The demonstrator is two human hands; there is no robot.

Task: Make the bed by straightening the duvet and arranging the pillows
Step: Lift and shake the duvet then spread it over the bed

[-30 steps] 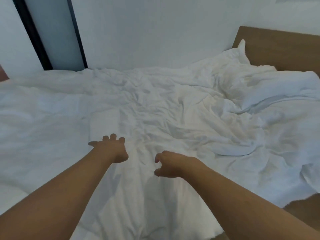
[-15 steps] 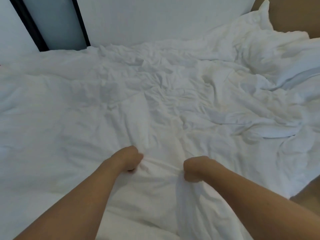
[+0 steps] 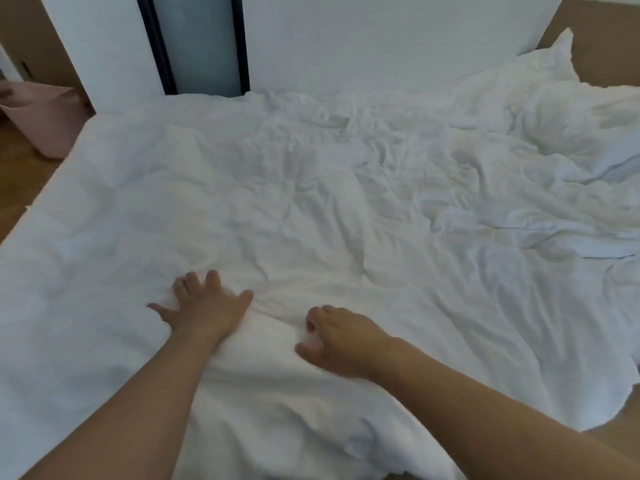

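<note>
A white, wrinkled duvet (image 3: 311, 202) covers the bed, flatter on the left and bunched into folds on the right. My left hand (image 3: 207, 306) presses flat on it near the front edge, fingers spread. Close to its right, my right hand (image 3: 339, 337) has curled fingers and thumb around a small fold of the duvet. A crumpled white pillow (image 3: 568, 109) lies at the far right against the wooden headboard (image 3: 609, 43), partly mixed in with the bedding.
A pink basket (image 3: 45, 119) stands on the wooden floor (image 3: 17, 188) beyond the bed's left corner. A white wall with a dark-framed glass panel (image 3: 204, 46) runs along the far side. The duvet's corner hangs over the near right edge.
Both hands gripped the duvet half a second ago. My left hand has since let go and spread flat on it, and my view has swung left, bringing the basket and floor into sight.
</note>
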